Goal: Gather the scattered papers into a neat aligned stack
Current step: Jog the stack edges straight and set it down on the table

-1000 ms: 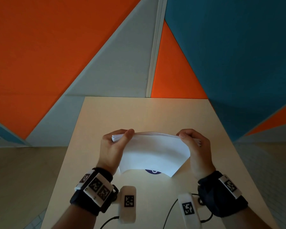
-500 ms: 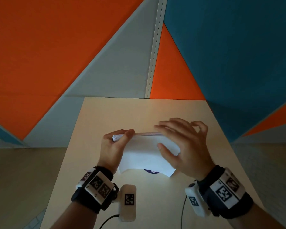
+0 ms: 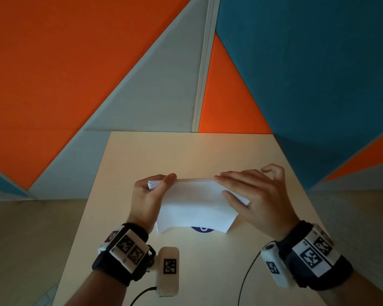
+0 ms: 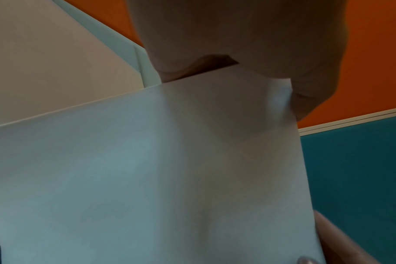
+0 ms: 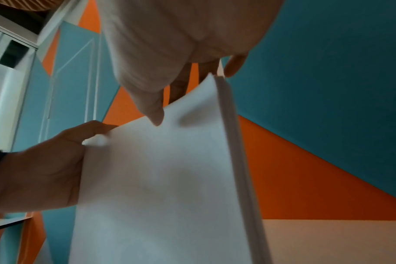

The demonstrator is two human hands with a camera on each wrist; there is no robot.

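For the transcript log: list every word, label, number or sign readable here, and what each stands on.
No readable words or numbers.
Wristband markers: black-and-white square codes, no text.
Dark blue round sticker on the table: a white mark, mostly hidden by the paper stack; unreadable.
Paper stack: the faces that show are blank.

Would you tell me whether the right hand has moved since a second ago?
Yes. The right hand released the stack end, now lying open over its top edge.
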